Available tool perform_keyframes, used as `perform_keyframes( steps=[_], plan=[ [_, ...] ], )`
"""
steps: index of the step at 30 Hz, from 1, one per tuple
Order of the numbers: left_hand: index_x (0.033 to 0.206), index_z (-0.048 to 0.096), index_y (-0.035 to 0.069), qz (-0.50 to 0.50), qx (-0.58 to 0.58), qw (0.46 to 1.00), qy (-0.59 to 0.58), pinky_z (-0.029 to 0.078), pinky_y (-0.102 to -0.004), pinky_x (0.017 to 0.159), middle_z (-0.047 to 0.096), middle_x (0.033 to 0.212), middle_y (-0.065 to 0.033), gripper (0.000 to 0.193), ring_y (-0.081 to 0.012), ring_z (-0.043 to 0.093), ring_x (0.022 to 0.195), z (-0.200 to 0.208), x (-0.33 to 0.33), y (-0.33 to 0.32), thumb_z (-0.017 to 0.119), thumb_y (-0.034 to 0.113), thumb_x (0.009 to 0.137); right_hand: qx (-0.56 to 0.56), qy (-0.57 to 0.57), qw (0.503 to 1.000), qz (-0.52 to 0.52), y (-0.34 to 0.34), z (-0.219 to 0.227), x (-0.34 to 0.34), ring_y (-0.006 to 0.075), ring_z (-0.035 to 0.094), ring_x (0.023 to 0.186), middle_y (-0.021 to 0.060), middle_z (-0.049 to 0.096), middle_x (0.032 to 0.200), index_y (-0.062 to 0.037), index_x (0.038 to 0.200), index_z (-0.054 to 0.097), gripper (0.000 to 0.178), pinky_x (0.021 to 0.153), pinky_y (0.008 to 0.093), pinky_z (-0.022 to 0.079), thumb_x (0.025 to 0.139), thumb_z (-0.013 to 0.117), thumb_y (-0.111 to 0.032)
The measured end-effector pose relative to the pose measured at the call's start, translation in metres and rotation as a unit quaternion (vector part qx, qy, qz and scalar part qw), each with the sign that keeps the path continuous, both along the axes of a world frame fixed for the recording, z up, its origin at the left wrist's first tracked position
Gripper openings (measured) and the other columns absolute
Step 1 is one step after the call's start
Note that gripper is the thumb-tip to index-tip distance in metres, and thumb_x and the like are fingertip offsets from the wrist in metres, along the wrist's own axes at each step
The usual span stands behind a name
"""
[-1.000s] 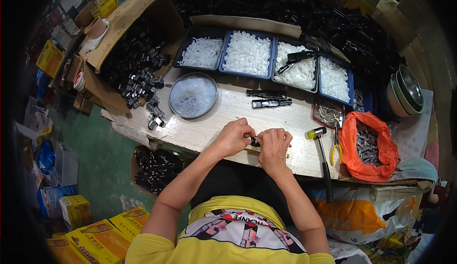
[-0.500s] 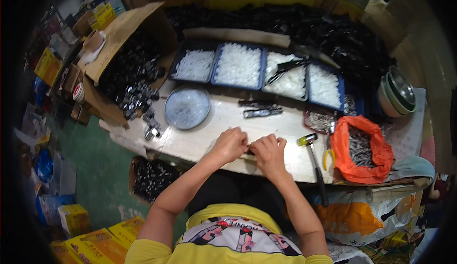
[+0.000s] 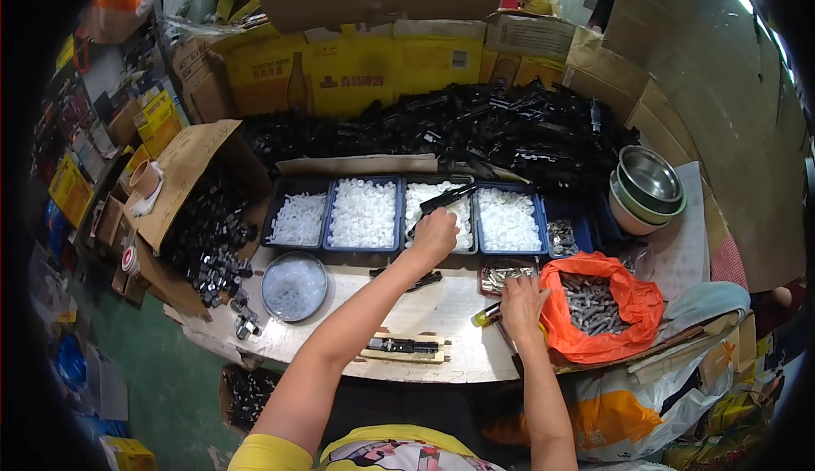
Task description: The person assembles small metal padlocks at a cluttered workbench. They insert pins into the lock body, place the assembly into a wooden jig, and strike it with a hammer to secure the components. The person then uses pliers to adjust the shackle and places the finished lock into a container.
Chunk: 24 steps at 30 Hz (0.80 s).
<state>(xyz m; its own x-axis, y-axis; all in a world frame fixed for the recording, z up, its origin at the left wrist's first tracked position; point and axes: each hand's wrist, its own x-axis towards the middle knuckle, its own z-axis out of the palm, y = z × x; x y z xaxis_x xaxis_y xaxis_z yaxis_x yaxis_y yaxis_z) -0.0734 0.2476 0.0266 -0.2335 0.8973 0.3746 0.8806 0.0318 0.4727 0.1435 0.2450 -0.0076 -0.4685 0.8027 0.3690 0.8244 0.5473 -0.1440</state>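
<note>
My left hand (image 3: 435, 235) is over the third tray (image 3: 469, 250), which holds white plastic pieces (image 3: 463, 216). Its fingers are closed beside a black part (image 3: 447, 197) lying across that tray; what they pinch is hidden. Fingers stretched out, my right hand (image 3: 524, 303) reaches to a small dish of metal pins (image 3: 503, 276). Beneath that hand lies a hammer, its yellow-tipped head (image 3: 486, 315) showing. Nearer me on the bench, a black and silver part (image 3: 406, 346) sits in a pale wooden block (image 3: 441, 357).
More trays of white pieces (image 3: 363, 212) stand left and right. A round dish (image 3: 294, 287) and a carton of black parts (image 3: 191, 246) are at left. At right are an orange bag (image 3: 556, 335) of metal parts and stacked bowls (image 3: 649, 184). Black parts (image 3: 509, 127) are heaped behind.
My hands have moved apart from the near edge: the left forward to the third tray, the right to the pin dish. The wooden block now shows. The view has tilted up.
</note>
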Motion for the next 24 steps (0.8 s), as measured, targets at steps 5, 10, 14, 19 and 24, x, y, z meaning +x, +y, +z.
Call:
perform_keyframes(
  steps=[5, 10, 14, 19, 24],
  plan=[
    [0.075, 0.06, -0.002, 0.045, -0.029, 0.994, 0.094, 0.049, -0.0447, 0.065, 0.056, 0.081, -0.0235, 0.009, -0.0389, 0.059, 0.075, -0.016, 0.001, 0.049, 0.057, 0.002, 0.068, -0.033, -0.087, 0.996, -0.013, 0.019, -0.003, -0.008, 0.0283, 0.047, 0.095, 0.0119, 0.058, 0.09, -0.0052, 0.083, 0.062, 0.016, 0.079, 0.0497, 0.031, 0.071, 0.054, -0.011],
    [0.071, 0.059, -0.002, 0.0, -0.015, 0.995, 0.103, 0.048, -0.0455, 0.064, 0.057, 0.081, -0.0237, 0.009, -0.0393, 0.059, 0.073, -0.021, -0.005, 0.039, 0.054, -0.002, 0.064, -0.044, -0.139, 0.989, 0.021, 0.022, 0.002, -0.009, 0.0258, 0.05, 0.092, 0.0093, 0.059, 0.085, -0.0076, 0.082, 0.063, 0.013, 0.08, 0.05, 0.031, 0.071, 0.056, -0.008],
    [0.071, 0.061, 0.001, -0.014, 0.075, 0.997, 0.003, 0.047, -0.0437, 0.063, 0.056, 0.069, -0.0192, 0.008, -0.0356, 0.057, 0.065, -0.018, -0.02, 0.032, 0.061, 0.006, 0.065, -0.041, -0.086, 0.995, 0.03, 0.02, 0.003, -0.007, 0.0251, 0.05, 0.092, 0.0074, 0.059, 0.084, -0.009, 0.078, 0.063, 0.01, 0.079, 0.0496, 0.03, 0.073, 0.055, -0.007],
    [0.082, 0.063, -0.004, -0.044, -0.033, 0.901, -0.431, 0.05, -0.0275, 0.055, 0.061, 0.071, -0.0109, 0.01, -0.0182, 0.061, 0.063, 0.027, -0.018, -0.002, 0.062, 0.003, 0.074, -0.023, -0.021, 0.998, 0.047, 0.021, -0.002, -0.001, 0.0253, 0.049, 0.091, 0.0058, 0.058, 0.081, -0.0099, 0.074, 0.061, 0.005, 0.079, 0.0492, 0.029, 0.073, 0.057, -0.008],
    [0.089, 0.061, -0.006, -0.135, 0.004, 0.745, -0.653, 0.054, -0.0267, 0.058, 0.062, 0.078, -0.0124, 0.013, -0.0179, 0.063, 0.068, 0.02, 0.003, -0.08, 0.061, 0.0, 0.078, -0.026, -0.035, 0.998, 0.052, 0.024, -0.011, 0.003, 0.0273, 0.047, 0.096, 0.0066, 0.056, 0.091, -0.0103, 0.082, 0.06, 0.012, 0.079, 0.0516, 0.03, 0.073, 0.062, -0.017]
  ],
)
